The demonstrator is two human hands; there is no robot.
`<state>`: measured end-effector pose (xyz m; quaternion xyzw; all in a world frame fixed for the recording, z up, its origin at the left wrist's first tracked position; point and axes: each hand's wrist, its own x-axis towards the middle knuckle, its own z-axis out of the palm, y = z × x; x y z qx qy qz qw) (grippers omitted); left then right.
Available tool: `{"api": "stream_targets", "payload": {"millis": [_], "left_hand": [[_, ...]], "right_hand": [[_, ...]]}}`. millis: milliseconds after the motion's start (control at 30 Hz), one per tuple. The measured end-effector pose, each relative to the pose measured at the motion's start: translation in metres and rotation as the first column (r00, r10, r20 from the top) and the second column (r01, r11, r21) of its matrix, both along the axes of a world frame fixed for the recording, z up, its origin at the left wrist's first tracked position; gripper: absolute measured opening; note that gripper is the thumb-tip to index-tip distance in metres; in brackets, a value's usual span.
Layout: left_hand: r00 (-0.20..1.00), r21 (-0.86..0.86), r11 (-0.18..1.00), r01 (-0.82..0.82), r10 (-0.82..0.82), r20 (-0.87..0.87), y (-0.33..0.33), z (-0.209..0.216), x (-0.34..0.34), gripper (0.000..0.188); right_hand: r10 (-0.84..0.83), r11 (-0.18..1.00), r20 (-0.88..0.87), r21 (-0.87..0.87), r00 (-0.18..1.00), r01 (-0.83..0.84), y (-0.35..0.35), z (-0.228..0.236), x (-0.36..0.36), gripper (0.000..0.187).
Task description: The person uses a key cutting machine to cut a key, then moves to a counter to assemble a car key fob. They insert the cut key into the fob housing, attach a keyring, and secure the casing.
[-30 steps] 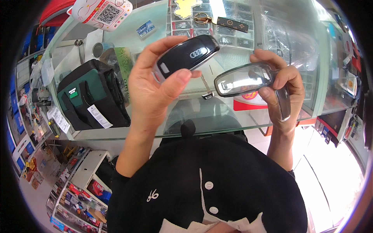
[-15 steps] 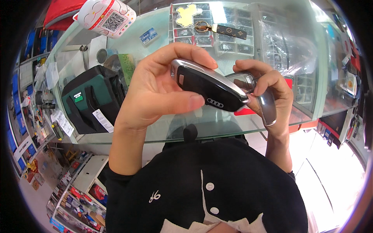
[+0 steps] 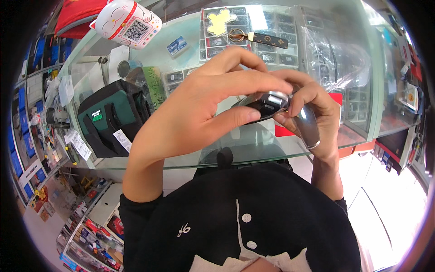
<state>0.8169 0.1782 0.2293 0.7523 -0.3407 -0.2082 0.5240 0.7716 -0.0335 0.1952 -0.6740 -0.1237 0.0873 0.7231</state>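
My left hand grips a black car key fob with a silver edge, its thumb below and fingers over the top. The fob's end is turned upward, and the fingers hide much of its body. My right hand pinches a clear, shiny key case with a rounded outline, part of which sticks out below the fingers. Both hands meet above the glass counter, with the fob right against the right fingertips. Whether the fob sits inside part of the case, I cannot tell.
Under my hands is a glass counter with compartmented trays beneath. On it lie a keychain with a brown strap, a yellow figure and a small blue card. A white cat-shaped container and a black-green bag stand left.
The fob has turned from its broad face to its end and come nearer my right hand. My left hand has swung over it. The right hand keeps the clear case almost in place.
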Motion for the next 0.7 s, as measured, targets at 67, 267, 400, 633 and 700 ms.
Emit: {"api": "stream_targets", "payload": {"millis": [67, 267, 400, 633, 700], "left_hand": [[0.998, -0.015, 0.998, -0.062, 0.062, 0.015, -0.006, -0.007, -0.004, 0.040], [0.870, -0.286, 0.928, -0.240, 0.075, -0.487, -0.028, -0.027, -0.025, 0.043], [0.834, -0.274, 0.909, -0.314, 0.126, -0.536, -0.032, -0.037, -0.035, 0.044], [0.688, -0.246, 0.786, -0.567, 0.287, -0.666, -0.048, -0.046, -0.068, 0.057], [0.646, -0.211, 0.779, -0.590, 0.298, -0.703, -0.050, -0.051, -0.073, 0.061]], "right_hand": [[-0.031, 1.000, -0.001, 0.001, 1.000, 0.031, 0.001, 0.000, 0.000, 0.023], [-0.130, 0.992, 0.081, 0.020, 0.988, 0.129, 0.000, -0.001, 0.004, 0.022], [-0.206, 0.946, 0.012, 0.258, 0.978, 0.196, -0.001, -0.005, 0.004, 0.021], [-0.267, 0.912, 0.051, -0.309, 0.962, 0.270, -0.008, 0.006, -0.026, 0.021], [-0.153, 0.875, 0.109, -0.446, 0.982, 0.186, -0.005, 0.004, -0.033, 0.028]]}}
